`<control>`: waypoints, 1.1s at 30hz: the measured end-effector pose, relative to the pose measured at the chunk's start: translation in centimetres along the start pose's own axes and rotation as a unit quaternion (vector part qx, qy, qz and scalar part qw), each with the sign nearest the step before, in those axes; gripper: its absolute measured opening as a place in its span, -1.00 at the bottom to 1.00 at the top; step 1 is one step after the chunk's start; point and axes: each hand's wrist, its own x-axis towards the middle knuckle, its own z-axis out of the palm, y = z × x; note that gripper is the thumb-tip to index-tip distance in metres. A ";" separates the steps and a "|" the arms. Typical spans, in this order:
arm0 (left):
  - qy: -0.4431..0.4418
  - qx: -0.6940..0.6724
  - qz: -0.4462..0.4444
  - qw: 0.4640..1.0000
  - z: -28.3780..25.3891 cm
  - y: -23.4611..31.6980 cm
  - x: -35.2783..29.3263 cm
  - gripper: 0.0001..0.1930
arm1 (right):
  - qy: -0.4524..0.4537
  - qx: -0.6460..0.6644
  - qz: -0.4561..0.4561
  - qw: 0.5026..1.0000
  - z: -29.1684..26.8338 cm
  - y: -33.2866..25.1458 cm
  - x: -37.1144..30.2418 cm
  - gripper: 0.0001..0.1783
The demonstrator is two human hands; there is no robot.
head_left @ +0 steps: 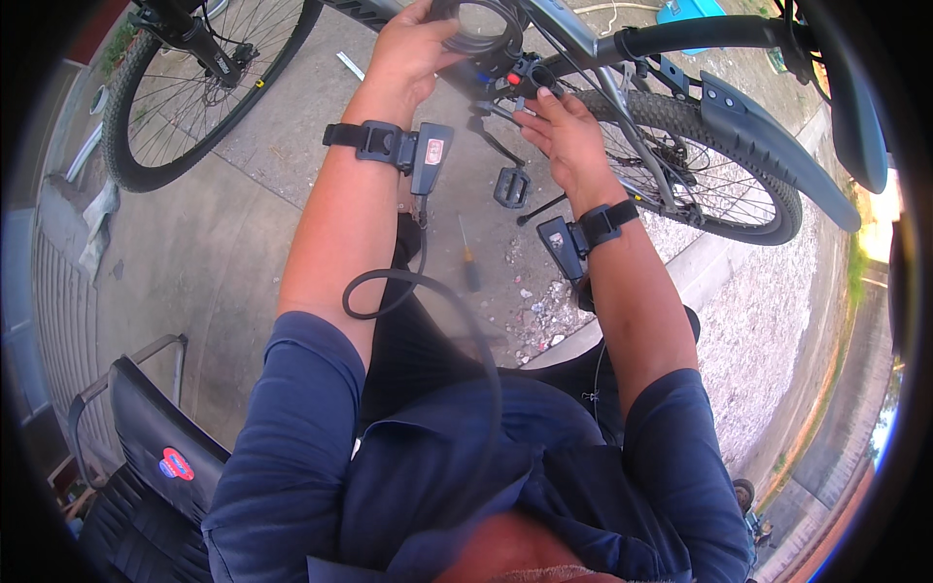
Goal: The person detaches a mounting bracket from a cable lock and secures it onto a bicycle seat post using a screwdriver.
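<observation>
On the far side, my left hand (413,51) curls round a coiled black cable (481,47); my right hand (571,131) pinches a red-buttoned black fitting (530,76).

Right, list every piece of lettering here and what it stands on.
I won't copy wording, only place it.
Bicycle frame: dark lettering, at the top edge.
Fork: small pale lettering.
Chair: red-and-blue sticker, print too small.
Left wrist device: red-and-white label, too small.

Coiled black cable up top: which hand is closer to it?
Left. The left hand touches the coiled black cable at its left edge; the right hand is lower right in the picture.
</observation>
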 end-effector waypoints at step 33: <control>0.012 -0.015 -0.010 1.000 -0.2 0.1 -0.2 -0.70 | -0.019 -0.004 0.014 1.000 0.0 -0.8 -0.4 -0.70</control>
